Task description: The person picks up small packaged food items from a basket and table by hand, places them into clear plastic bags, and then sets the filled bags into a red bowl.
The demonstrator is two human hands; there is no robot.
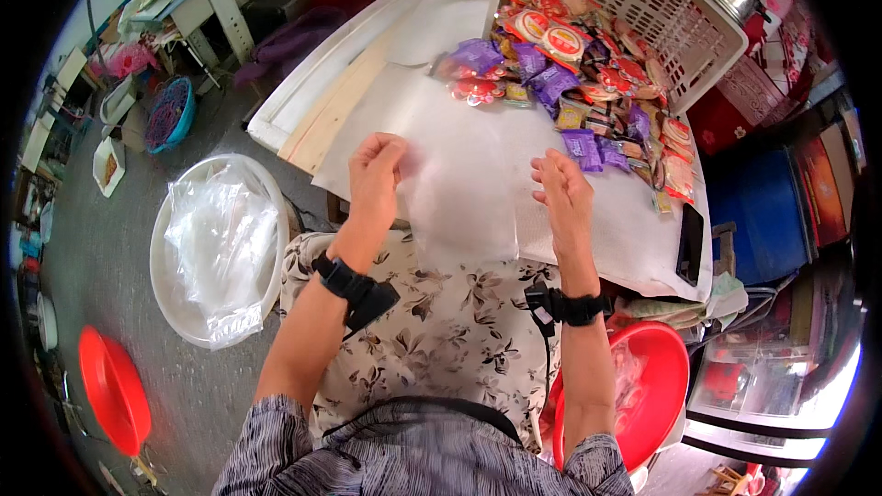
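Note:
My left hand [375, 169] pinches the top corner of a clear plastic bag [465, 210], which hangs over the near table edge above my lap. My right hand [563, 189] is to the right of the bag, fingers slightly curled and apart, with nothing seen in it. Beyond it a heap of wrapped snacks lies on the white-covered table [441, 107], with purple packets [583, 149] nearest the hand and red-and-clear packets [565, 43] farther back. The heap spills from a white perforated plastic crate [696, 34] tipped on its side.
A white tub [157, 255] of clear plastic bags [224, 241] stands on the floor at left. A red basin [665, 386] holding clear packets is at lower right, an empty red basin [114, 393] at lower left. A black phone [690, 244] lies by the table's right edge.

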